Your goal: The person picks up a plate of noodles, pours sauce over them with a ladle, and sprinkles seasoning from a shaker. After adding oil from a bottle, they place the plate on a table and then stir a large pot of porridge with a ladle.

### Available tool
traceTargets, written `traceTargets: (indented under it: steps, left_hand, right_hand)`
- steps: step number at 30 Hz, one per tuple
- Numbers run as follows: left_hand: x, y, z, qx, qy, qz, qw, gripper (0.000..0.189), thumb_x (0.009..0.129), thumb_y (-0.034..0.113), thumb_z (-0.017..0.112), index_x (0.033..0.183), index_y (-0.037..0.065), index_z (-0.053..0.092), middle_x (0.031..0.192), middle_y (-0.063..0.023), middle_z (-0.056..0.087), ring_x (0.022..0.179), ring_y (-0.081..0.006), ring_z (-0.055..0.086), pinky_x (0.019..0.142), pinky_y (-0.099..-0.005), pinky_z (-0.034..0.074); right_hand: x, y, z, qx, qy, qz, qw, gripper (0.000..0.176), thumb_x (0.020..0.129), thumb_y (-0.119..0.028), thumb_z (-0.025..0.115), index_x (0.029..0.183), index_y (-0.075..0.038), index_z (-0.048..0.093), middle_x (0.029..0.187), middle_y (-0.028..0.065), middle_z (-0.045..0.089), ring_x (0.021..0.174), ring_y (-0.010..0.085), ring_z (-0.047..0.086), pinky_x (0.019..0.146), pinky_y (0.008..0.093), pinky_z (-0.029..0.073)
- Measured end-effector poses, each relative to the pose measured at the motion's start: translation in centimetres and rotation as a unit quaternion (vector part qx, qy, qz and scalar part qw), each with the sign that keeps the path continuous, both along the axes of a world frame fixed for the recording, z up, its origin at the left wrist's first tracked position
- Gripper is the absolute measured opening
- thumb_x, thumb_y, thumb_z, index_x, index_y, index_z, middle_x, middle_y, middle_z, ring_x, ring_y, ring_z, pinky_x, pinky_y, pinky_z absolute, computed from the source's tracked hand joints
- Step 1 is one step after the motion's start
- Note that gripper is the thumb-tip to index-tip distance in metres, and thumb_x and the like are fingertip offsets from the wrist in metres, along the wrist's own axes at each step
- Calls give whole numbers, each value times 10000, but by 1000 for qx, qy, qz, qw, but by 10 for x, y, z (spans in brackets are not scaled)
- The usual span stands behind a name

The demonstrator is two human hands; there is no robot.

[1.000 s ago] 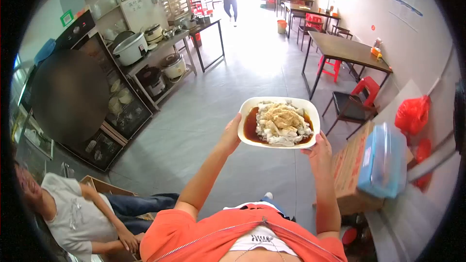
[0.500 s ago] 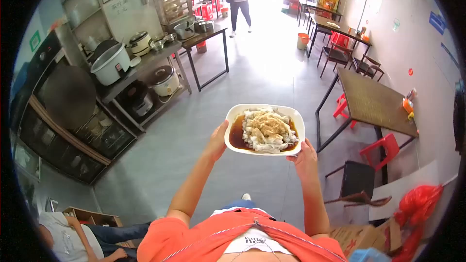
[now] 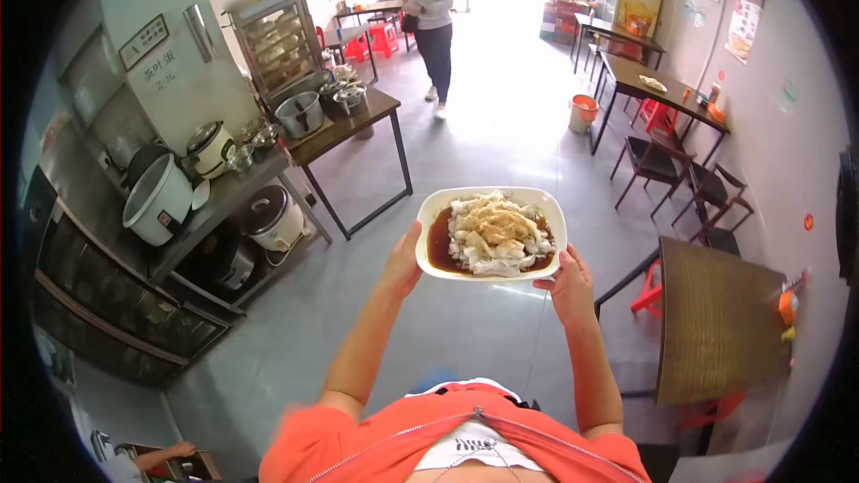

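A white rounded-rectangular plate point(image 3: 428, 261) is held out in front of my body, above the grey floor. On it lies a heap of pale rice noodle rolls point(image 3: 497, 231) topped with a tan crumbly or saucy layer, with dark brown sauce around the heap. My left hand point(image 3: 404, 259) grips the plate's left end, its fingers partly hidden beneath the rim. At the lower right corner, my right hand point(image 3: 569, 284) holds the plate with the thumb by the rim and fingers underneath.
Ahead, a person point(image 3: 428, 18) stands on the floor. On the left are a steel counter point(image 3: 215, 215) with cookers and a dark table point(image 3: 358, 125) with pots. Along the right stand a near table point(image 3: 720, 322), a farther table point(image 3: 658, 89) and chairs point(image 3: 658, 165). An orange bucket point(image 3: 583, 112) stands between.
I have moved forward through the room with the plate still in both hands. The person ahead appears nearer, and the right-hand tables and left counter have shifted closer.
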State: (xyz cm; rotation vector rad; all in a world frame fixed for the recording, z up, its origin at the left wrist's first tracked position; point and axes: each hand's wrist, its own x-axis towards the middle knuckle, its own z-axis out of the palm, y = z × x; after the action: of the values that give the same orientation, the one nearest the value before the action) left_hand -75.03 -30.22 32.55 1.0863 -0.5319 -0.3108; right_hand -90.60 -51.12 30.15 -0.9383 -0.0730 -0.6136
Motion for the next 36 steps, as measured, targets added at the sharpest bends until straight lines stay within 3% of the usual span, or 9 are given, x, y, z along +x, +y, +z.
traceTargets:
  steps: [10,12,15,16,19,24,29,31,36]
  left_hand:
    - [6,-25,21,1,-65,-28,997,452,890,348,399,1141,-25,438,1052,-99,542,936,-167,540,806,-300,442]
    - [-31,-20,35,3,-62,-91,994,460,892,358,383,1134,-29,440,1054,-111,541,938,-181,543,811,-312,445]
    - [-167,-6,58,30,-92,-98,990,462,895,365,368,1126,-28,442,1047,-114,545,936,-183,546,815,-316,446]
    - [-93,-8,77,2,-64,-105,992,461,894,366,370,1124,-27,441,1044,-113,547,936,-182,546,814,-313,446]
    - [60,-37,11,-25,-16,-134,991,450,889,353,399,1144,-17,430,1081,-104,526,970,-160,526,829,-291,432]
    - [76,-41,-8,-58,-36,-190,979,419,896,329,395,1148,-3,439,1080,-75,523,956,-127,519,830,-267,425]
    - [-6,16,-17,-36,-20,-182,983,406,890,370,393,1141,58,460,1032,-20,544,890,-65,529,731,-213,451]
    - [57,-15,-11,-25,11,-184,982,412,881,390,402,1135,72,466,1003,-6,556,827,-53,546,668,-206,462]
    - [78,-40,-23,-6,24,-184,983,385,873,409,415,1054,83,512,778,48,541,604,-23,482,481,-163,384]
  right_hand:
    - [-3,-18,-18,2,-81,-15,997,381,865,-177,375,1204,-3,363,1008,93,558,818,162,584,600,300,525]
    - [-52,-10,-4,12,-100,-21,995,389,865,-183,386,1209,-3,361,1013,94,556,820,160,583,603,299,525]
    - [-190,10,6,26,-126,-15,992,399,864,-192,405,1213,-4,360,1012,95,557,817,159,585,607,298,526]
    - [-127,13,50,9,-77,-39,996,400,864,-195,413,1212,-5,361,1007,95,559,811,159,587,608,297,526]
    - [6,2,10,-31,-27,-74,996,381,863,-203,410,1187,-5,380,999,94,562,799,156,591,591,288,527]
    - [1,20,3,-51,-1,-150,987,348,863,-208,392,1150,-13,410,992,87,562,800,145,589,552,265,524]
    - [-69,81,-8,-65,-26,-142,987,361,853,-198,380,1163,-13,403,1039,96,535,855,155,571,550,257,505]
    - [-2,37,2,-47,4,-122,991,361,854,-194,377,1166,-13,395,1055,101,527,862,158,570,542,254,503]
    - [13,25,-13,-32,-23,-150,988,368,854,-179,371,1182,-12,371,1073,107,516,865,172,570,535,269,520]
